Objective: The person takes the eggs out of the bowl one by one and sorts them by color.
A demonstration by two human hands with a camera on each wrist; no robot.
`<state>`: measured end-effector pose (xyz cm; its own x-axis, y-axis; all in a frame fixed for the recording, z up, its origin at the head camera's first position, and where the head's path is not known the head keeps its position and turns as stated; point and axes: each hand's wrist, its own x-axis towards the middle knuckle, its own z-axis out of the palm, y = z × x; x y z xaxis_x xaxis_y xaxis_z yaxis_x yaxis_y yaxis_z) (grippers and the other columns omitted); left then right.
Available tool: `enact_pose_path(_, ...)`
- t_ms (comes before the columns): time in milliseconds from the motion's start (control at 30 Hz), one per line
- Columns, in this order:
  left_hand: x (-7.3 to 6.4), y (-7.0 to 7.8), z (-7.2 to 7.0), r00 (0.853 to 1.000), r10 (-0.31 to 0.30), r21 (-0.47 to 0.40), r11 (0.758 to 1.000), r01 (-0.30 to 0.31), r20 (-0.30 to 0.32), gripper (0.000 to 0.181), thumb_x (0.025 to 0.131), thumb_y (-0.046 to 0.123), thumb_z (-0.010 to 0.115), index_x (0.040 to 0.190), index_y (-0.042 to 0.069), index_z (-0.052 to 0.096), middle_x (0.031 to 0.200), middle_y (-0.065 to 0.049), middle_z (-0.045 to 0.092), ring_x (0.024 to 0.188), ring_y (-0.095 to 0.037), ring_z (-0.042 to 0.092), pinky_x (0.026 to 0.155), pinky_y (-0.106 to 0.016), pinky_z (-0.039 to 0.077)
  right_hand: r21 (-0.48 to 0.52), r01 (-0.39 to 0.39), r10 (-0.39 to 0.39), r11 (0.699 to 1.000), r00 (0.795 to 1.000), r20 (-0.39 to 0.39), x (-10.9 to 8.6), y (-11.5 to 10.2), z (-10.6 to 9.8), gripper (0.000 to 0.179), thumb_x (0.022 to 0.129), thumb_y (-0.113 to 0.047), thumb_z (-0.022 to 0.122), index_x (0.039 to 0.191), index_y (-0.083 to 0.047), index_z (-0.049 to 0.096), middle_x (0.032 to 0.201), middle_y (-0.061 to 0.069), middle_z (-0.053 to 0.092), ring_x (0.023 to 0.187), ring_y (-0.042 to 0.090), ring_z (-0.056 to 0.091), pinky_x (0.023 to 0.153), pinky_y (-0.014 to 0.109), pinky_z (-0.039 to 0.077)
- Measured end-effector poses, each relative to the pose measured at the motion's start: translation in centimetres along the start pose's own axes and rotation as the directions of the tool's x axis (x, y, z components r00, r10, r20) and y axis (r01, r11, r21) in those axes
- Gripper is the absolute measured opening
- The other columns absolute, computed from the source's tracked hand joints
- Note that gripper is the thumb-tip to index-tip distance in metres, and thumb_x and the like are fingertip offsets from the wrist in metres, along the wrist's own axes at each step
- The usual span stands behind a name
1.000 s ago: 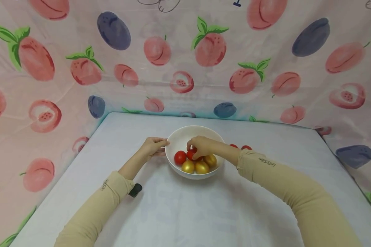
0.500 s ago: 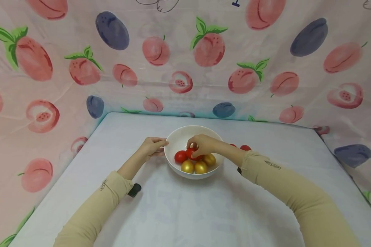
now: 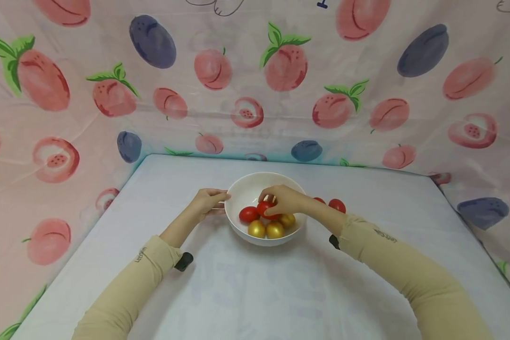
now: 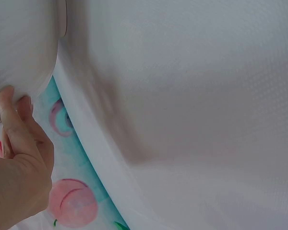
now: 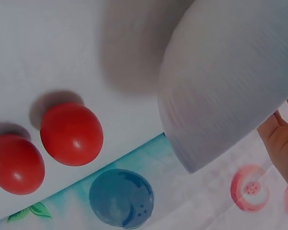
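Observation:
A white bowl (image 3: 255, 182) stands on the table, holding red and gold eggs. My left hand (image 3: 206, 202) grips its left rim, thumb on the edge; the left wrist view shows the same hand (image 4: 26, 148) at the bowl's wall (image 4: 19, 48). Inside the bowl my right hand (image 3: 284, 198) pinches a red egg (image 3: 264, 208), partly covered by the fingers. Left of it lies another red egg (image 3: 249, 215). Gold eggs (image 3: 256, 229) fill the near side, one partly under the right hand. In the right wrist view the right hand (image 5: 284, 141) reaches over the bowl's rim.
Two red eggs lie on the table right of the bowl, a nearer one (image 3: 337, 206) and another (image 5: 72, 134) closer to the bowl. The white tabletop (image 3: 246, 288) ends at a fruit-patterned cloth (image 3: 221, 113) behind and at the sides.
My right hand and the pinched red egg have risen slightly, and the right forearm has swung a little right. The red egg beside it has turned in the bowl. My left hand keeps its hold.

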<state>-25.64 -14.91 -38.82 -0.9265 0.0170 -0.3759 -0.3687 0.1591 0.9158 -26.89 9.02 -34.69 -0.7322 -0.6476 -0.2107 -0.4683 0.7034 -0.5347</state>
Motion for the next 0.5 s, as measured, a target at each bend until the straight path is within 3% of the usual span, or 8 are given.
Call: enact_pose_path(500, 0.0, -0.1, 0.0, 1.000, -0.004, 0.006, 1.000, 0.004, 0.001, 0.045, 0.092, 0.014, 0.060, 0.132, -0.003, 0.050, 0.133, -0.022, 0.053, 0.084, -0.014, 0.066, 0.072, -0.026, 0.060, 0.068, -0.024, 0.033, 0.997, 0.991, -0.128, -1.6, -0.4, 0.7, 0.032, 0.084, -0.016, 0.070, 0.115, -0.011, 0.061, 0.111, 0.011, 0.063, 0.099, 0.024, 0.057, 0.083, 0.030, 0.058)
